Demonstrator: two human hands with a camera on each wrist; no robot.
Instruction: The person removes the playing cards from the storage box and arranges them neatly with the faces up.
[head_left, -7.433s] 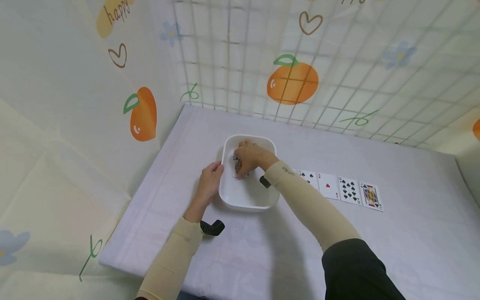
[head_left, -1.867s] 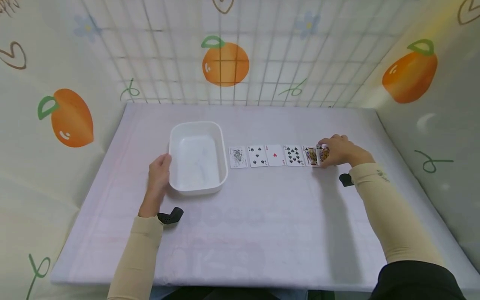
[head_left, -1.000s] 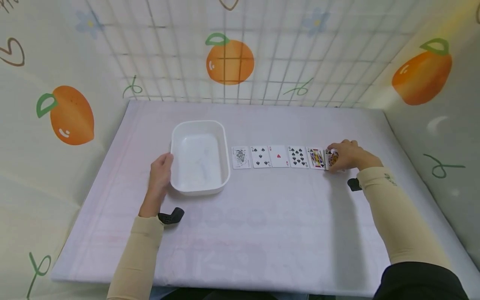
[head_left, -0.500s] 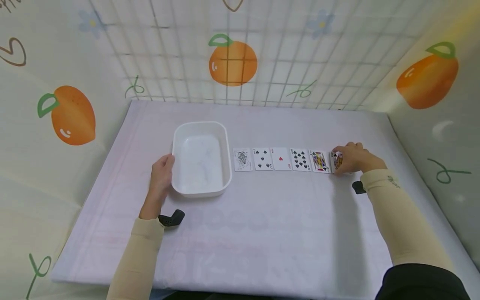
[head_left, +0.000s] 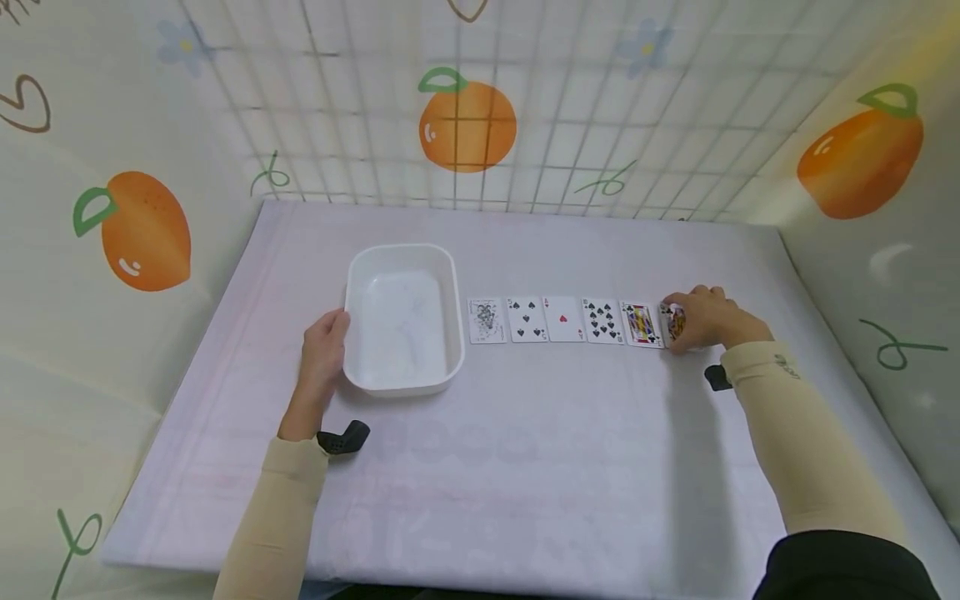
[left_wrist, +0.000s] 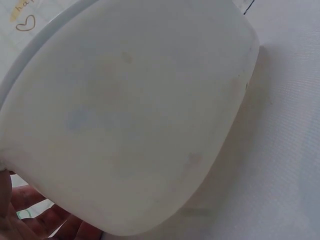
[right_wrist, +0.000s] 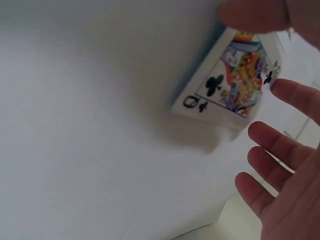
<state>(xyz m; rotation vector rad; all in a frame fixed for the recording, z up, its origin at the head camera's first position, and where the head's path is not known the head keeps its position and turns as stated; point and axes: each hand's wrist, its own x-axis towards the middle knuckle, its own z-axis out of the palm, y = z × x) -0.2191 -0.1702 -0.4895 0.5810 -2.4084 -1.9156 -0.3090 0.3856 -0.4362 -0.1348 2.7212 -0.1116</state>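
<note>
My left hand (head_left: 322, 346) grips the left rim of a white plastic tub (head_left: 454, 333), thumb at the rim; its fingers (left_wrist: 47, 220) curl beneath the tub's edge in the left wrist view. At the right end of a row of face-up playing cards, my right hand (head_left: 708, 319) pinches the queen of clubs (right_wrist: 225, 82) between thumb and index finger by opposite edges. The other three fingers (right_wrist: 272, 142) are spread out beside it. In the head view the hand covers much of the queen (head_left: 672, 321). Just left of it lies a court card (head_left: 641, 324).
Further left in the row are a spade ten (head_left: 602, 322), an ace of hearts (head_left: 563, 319), a lower spade card (head_left: 528, 320) and a black-and-white picture card (head_left: 487, 322) close to the tub. A wire grid (head_left: 555, 150) behind a printed sheet backs the table (head_left: 480, 475).
My right hand has gone from inside the tub to the row's right end with the queen. The queen slid right, off the neighbouring court card; lately both hands barely move.
</note>
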